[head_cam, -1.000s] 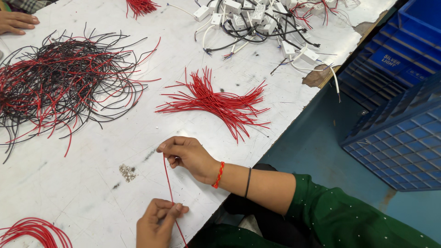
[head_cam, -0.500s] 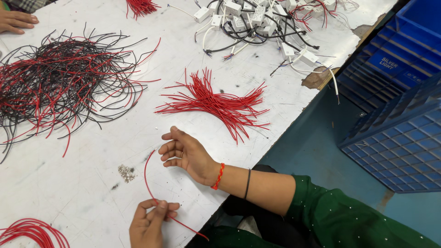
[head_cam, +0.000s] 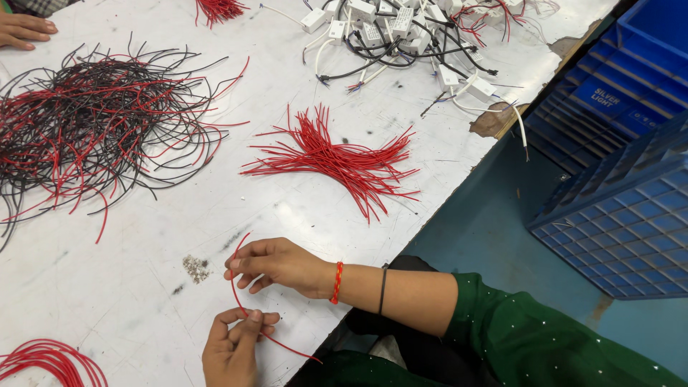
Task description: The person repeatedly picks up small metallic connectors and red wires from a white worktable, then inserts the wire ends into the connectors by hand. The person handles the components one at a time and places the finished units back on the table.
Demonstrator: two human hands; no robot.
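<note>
Wire handling is shown at the near edge of a white worktable (head_cam: pixel 107 301). A single red wire (head_cam: pixel 234 290) runs in a curve between both hands, which lets each hand control one portion of it. The right hand (head_cam: pixel 276 264) rests low over the table surface with its fingers curled and pinches the upper portion of the wire; the wire tip rises just past the knuckles. The left hand (head_cam: pixel 233 347) is closed around the lower portion, thumb against forefinger, and the free tail extends from it towards the table edge. Both hands are thus grasping the same wire, neither released. The wire is held just clear of the tabletop, apart from all stock piles, which keeps it separate from loose strands. A fanned bundle of short red wires (head_cam: pixel 337 161) lies beyond the right hand, near enough to reach. A large tangled heap of red and black wires (head_cam: pixel 93 136) lies well apart to the left. A looped bunch of red wires (head_cam: pixel 50 358) lies at the lower left corner, beside the left hand. A small heap of grey scraps (head_cam: pixel 195 268) sits just left of the right hand. White connector blocks with leads (head_cam: pixel 394 32) occupy the far edge. Another person's hand (head_cam: pixel 25 30) rests at the far left corner. Blue crates (head_cam: pixel 623 165) stand on the floor to the right.
</note>
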